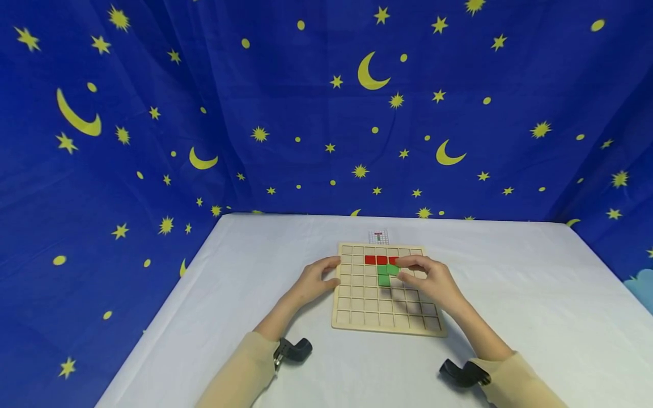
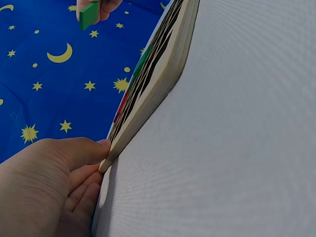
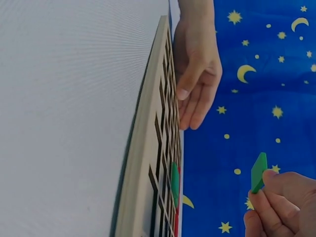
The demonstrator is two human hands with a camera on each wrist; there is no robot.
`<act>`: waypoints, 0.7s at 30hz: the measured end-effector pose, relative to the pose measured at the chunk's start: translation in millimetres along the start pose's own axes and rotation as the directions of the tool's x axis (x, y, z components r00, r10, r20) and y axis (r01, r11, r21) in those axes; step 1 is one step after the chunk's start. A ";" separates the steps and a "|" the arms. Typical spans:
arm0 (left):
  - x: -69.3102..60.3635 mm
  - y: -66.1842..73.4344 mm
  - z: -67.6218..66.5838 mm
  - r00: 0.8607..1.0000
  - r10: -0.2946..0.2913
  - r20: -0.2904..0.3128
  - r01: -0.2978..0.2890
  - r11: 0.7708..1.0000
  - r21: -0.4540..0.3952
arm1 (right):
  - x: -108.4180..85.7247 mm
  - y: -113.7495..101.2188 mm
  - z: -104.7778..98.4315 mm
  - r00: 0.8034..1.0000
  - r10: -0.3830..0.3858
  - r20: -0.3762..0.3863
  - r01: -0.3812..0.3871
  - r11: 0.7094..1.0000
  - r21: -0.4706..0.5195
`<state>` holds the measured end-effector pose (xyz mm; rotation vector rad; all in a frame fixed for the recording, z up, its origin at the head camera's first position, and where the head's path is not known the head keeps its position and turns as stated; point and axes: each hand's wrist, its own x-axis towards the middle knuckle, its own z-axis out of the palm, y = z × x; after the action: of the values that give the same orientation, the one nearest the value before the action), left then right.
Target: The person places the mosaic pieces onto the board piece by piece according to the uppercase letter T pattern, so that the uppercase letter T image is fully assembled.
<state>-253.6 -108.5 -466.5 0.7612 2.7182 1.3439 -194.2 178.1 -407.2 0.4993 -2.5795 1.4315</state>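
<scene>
A wooden grid board (image 1: 357,320) lies on the table, with a row of red square tiles (image 1: 381,260) near its far side. Below the middle red tile, green tiles (image 1: 384,280) continue the pattern downward. My right hand (image 1: 433,280) pinches another green tile (image 3: 258,173) between thumb and fingertips, raised above the board; in the head view it overlaps the tiles beneath. At the board's left edge rests my left hand (image 1: 312,282), thumb and fingers spread apart and touching the rim. The left wrist view shows its thumb (image 2: 89,150) against the board's edge.
Just beyond the board's far edge lies a small printed card (image 1: 378,236) with a grid pattern. White cloth (image 1: 265,255) covers the table. A blue curtain (image 1: 316,113) with yellow stars and moons hangs behind and at the sides. Both wrists carry black camera mounts (image 1: 298,350).
</scene>
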 end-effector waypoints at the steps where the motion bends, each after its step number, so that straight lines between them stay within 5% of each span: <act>1: 0.0 -0.1 0.1 1.000 0.002 0.000 -0.002 1.000 -0.001 | 0.2 3.6 0.8 1.000 -0.001 0.001 0.001 1.000 0.002; 21: 0.1 0.7 -0.2 1.000 -0.003 0.001 0.003 1.000 -0.004 | -6.6 34.7 19.7 0.996 -0.067 0.061 0.069 0.997 -0.022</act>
<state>-253.5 -108.2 -465.8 0.7577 2.7135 1.3479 -199.8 179.8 -447.2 0.6298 -2.5953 1.3827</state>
